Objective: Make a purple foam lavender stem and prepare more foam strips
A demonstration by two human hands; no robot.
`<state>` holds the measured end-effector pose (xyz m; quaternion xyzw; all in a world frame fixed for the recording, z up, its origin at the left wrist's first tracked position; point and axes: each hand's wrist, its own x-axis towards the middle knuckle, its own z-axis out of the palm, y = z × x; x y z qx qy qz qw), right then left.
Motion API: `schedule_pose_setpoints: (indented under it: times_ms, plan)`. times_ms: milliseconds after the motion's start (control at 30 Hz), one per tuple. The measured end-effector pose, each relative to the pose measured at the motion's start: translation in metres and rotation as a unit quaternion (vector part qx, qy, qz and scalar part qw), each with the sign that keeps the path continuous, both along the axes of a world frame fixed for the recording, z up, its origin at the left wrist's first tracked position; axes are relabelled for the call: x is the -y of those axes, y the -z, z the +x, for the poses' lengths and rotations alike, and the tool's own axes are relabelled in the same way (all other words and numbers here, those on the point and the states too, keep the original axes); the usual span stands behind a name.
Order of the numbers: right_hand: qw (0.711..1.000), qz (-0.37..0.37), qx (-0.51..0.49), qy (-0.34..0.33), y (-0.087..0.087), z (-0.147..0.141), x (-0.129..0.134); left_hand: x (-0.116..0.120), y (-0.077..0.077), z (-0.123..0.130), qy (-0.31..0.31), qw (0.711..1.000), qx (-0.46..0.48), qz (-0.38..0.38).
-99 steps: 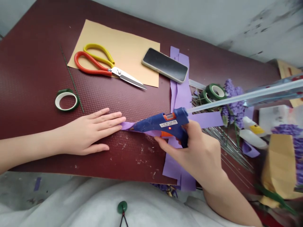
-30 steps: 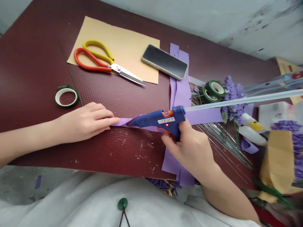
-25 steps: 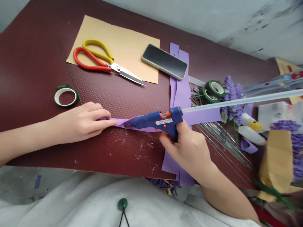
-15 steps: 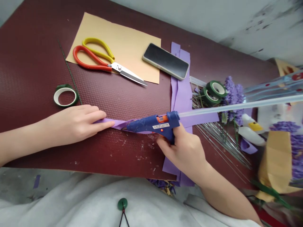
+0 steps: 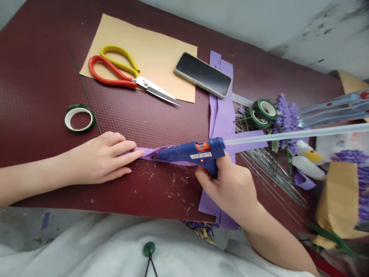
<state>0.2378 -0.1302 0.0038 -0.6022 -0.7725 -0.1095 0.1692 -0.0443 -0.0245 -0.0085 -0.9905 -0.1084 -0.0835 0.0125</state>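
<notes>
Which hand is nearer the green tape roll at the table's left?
Left. The left hand lies just below and right of the green tape roll, apart from it; the right hand is far off, gripping the blue glue gun.

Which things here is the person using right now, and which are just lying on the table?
In use: hot glue gun with its glue stick, held in the right hand; purple paper strip, under the left hand.

Just lying there: scissors, phone, green tape roll, tan paper sheet.
</notes>
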Motion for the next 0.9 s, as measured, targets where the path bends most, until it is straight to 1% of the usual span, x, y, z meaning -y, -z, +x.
schedule_pose_setpoints:
  times_ms: [333, 467, 900]
  plan:
    - [1.000, 0.001, 0.017, 0.001, -0.0008, 0.0025, 0.0013, -0.0008, 0.0019, -0.0047, -0.001, 1.000, -0.009, -0.026]
    - [1.000, 0.000, 0.026, 0.012, -0.0033, 0.0047, 0.0025, -0.0007, 0.0021, -0.0049, -0.004, 1.000, -0.015, -0.022]
    - [0.999, 0.001, 0.050, 0.014, -0.0077, 0.0096, 0.0038, -0.0020, 0.0017, -0.0028, -0.009, 1.000, -0.016, -0.025]
